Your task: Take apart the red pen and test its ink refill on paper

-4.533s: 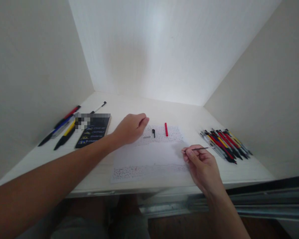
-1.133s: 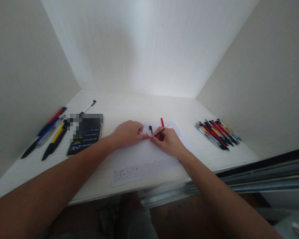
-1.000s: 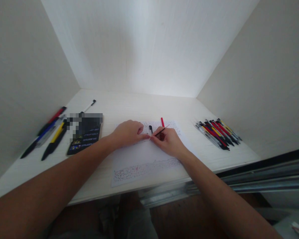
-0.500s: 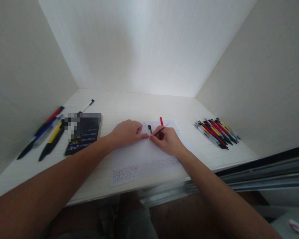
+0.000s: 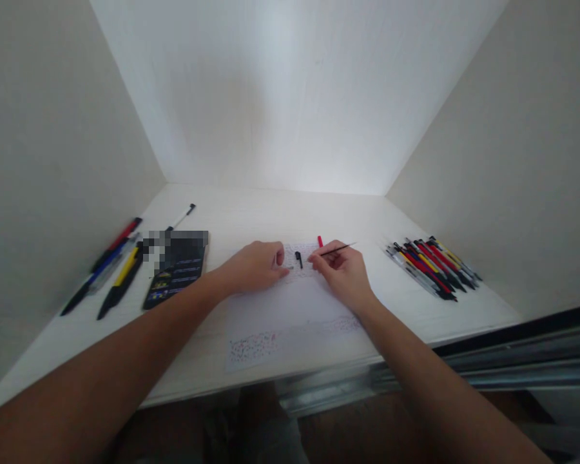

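My right hand (image 5: 344, 272) pinches a thin black pen refill (image 5: 337, 249) that sticks out to the right above the knuckles. My left hand (image 5: 254, 267) rests curled on a sheet of paper (image 5: 290, 303) covered in small scribbles, its fingertips closed by a small grey piece I cannot make out. A short black pen part (image 5: 298, 258) lies on the paper between the two hands. Behind my right hand a red pen part (image 5: 319, 241) shows in part.
A row of several pens (image 5: 431, 265) lies at the right of the white desk (image 5: 251, 212). At the left lie more pens (image 5: 112, 270), a dark card (image 5: 176, 267) and a white pen (image 5: 180, 218). Walls close in on three sides.
My right hand has drawn back a little to the right from my left fingertips, and the refill now points right. The view has shifted slightly.
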Motion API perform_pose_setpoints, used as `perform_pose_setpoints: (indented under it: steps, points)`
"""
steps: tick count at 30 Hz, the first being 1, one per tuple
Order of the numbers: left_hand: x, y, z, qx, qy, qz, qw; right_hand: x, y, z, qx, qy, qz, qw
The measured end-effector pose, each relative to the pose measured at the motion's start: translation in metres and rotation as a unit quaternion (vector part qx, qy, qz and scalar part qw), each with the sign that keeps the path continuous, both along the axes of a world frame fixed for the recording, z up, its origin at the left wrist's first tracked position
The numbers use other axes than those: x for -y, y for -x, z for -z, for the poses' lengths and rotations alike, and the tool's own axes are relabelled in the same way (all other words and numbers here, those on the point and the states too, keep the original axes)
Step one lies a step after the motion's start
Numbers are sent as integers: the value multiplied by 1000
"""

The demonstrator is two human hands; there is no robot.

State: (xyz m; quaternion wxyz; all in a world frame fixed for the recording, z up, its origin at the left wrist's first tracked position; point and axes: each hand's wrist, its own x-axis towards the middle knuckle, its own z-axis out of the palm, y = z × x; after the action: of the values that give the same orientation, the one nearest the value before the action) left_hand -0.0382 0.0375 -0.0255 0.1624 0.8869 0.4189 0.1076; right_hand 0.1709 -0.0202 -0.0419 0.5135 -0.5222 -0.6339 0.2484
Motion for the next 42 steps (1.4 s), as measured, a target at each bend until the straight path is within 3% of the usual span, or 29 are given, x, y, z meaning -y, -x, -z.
perform_pose_setpoints:
  steps: [3, 7, 10, 13, 16, 18, 21, 25, 29, 31, 36, 42]
  points:
    - [10, -3, -6, 19, -8, -35, 999, 1, 2, -4, -84, -19, 29, 996]
    - [19, -10, -4, -9, -65, -20, 998, -6, 3, -11, -61, -18, 53, 997]
    - [21, -12, 0, -47, -99, -19, 994, -27, 8, -31, -29, -13, 18, 999]
    - [22, -12, 1, -68, -110, -16, 991, -57, 20, -55, -57, -40, -34, 997]
    - [23, -13, 0, -59, -112, -18, 992, -82, 30, -64, -91, -72, -42, 992]
    - [22, -14, 0, -11, -103, -37, 994, -89, 31, -59, -115, -67, -48, 990]
    - [21, -20, -1, 142, -53, -86, 985, -87, 24, -47, -136, 12, -129, 982]
    - [23, -28, 0, 364, 28, -109, 925, -81, 10, -47, -175, 103, -200, 958]
    - [28, -32, -1, 489, 86, -139, 857, -81, 4, -54, -178, 140, -240, 944]
    - [29, -32, -2, 516, 74, -148, 841, -81, 4, -54, -182, 149, -249, 939]
    - [28, -30, -1, 520, 12, -139, 843, -80, 8, -51, -208, 161, -250, 932]
    - [22, -31, 2, 523, 69, -196, 826, -79, 11, -49, -209, 147, -247, 935]
